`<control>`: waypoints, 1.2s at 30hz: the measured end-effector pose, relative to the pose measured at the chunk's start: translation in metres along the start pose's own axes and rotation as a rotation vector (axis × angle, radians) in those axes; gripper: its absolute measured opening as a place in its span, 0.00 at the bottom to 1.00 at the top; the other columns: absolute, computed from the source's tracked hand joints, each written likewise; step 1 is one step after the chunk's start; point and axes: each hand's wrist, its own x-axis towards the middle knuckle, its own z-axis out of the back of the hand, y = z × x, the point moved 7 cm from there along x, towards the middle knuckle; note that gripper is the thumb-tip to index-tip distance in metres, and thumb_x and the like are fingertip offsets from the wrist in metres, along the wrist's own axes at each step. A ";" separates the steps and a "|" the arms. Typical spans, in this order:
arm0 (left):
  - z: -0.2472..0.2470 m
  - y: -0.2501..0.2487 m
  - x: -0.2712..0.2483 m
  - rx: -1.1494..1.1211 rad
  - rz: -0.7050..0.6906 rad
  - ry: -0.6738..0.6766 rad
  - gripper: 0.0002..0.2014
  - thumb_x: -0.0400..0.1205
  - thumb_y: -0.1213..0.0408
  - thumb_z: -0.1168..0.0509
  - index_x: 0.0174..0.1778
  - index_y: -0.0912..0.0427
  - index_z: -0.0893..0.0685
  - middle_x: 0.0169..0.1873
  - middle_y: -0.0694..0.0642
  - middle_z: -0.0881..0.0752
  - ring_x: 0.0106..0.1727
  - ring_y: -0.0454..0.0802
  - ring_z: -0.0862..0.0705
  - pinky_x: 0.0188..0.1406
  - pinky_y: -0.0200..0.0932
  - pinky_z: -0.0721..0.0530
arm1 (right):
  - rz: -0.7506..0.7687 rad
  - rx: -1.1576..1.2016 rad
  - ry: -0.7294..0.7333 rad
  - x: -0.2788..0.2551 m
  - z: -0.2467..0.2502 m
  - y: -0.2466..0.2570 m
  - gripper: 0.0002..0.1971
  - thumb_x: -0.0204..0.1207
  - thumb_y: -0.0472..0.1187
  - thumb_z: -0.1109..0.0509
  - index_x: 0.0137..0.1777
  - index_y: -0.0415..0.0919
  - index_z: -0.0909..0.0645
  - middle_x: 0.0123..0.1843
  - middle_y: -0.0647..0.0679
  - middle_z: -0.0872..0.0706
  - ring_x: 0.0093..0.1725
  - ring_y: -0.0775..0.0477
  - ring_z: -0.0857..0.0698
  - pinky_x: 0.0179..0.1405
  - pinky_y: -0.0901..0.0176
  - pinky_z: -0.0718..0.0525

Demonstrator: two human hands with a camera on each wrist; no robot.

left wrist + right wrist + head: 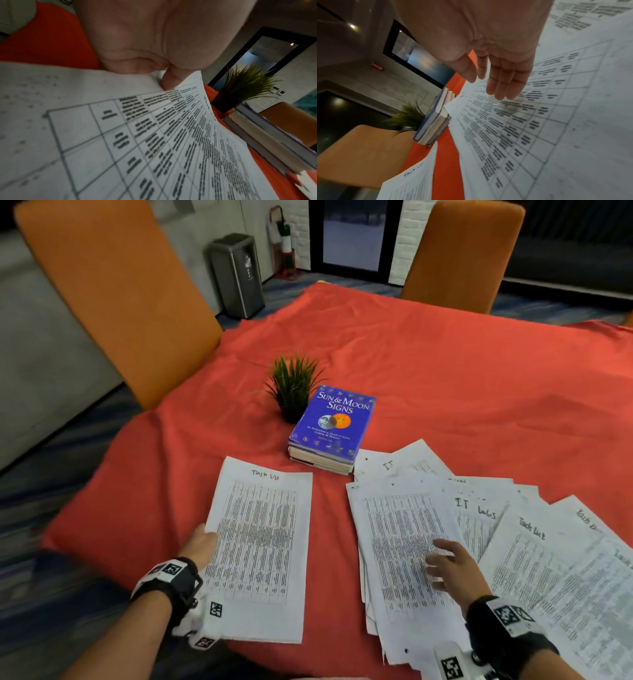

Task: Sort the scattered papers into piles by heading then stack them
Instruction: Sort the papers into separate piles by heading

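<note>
The left hand (200,546) pinches the left edge of the "Task List" sheet (258,546), thumb on top and the other fingers (169,81) curled beneath, so this page sits apart as the start of one pile on the red cloth of the table (445,378). To the right of those fingers, across a strip of bare cloth, lies the scattered spread of papers (513,559), overlapping like a fan. The right hand (448,570) hovers flat just above the nearest printed sheet (394,542) of that spread, fingers (503,83) straight and relaxed, holding nothing.

The sorting looks barely begun: one heading is set aside, while sheets marked "I.T" and further "Task List" pages remain mixed. The next move likely calls for lifting or sliding the top sheet to read its heading, which I cannot make out, without dragging its neighbours along.

Beyond both sets of fingers stand a small potted plant (294,388) and a stack of books (330,429) topped by a blue volume; the books touch the spread's far corner and limit room for a second pile there.
</note>
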 end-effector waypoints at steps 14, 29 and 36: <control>-0.017 -0.074 -0.028 0.117 -0.305 -0.223 0.10 0.81 0.54 0.36 0.54 0.52 0.19 0.53 0.57 0.15 0.52 0.60 0.17 0.53 0.52 0.17 | -0.134 -0.624 -0.293 0.012 0.043 -0.016 0.31 0.70 0.49 0.27 0.73 0.43 0.28 0.63 0.35 0.23 0.60 0.33 0.19 0.59 0.45 0.17; -0.202 -0.145 -0.090 0.147 -0.449 0.305 0.07 0.77 0.69 0.36 0.48 0.52 0.21 0.40 0.49 0.14 0.42 0.52 0.14 0.41 0.41 0.17 | -0.161 -0.252 -0.047 0.024 0.042 -0.031 0.13 0.74 0.34 0.30 0.57 0.43 0.24 0.49 0.40 0.11 0.45 0.40 0.10 0.42 0.48 0.09; -0.186 -0.149 -0.098 -0.001 -0.449 0.254 0.09 0.78 0.76 0.40 0.46 0.58 0.19 0.40 0.53 0.15 0.34 0.50 0.19 0.27 0.37 0.22 | -0.167 -0.119 0.107 0.015 0.023 -0.022 0.06 0.73 0.26 0.32 0.45 0.36 0.19 0.33 0.43 0.12 0.30 0.46 0.13 0.38 0.48 0.09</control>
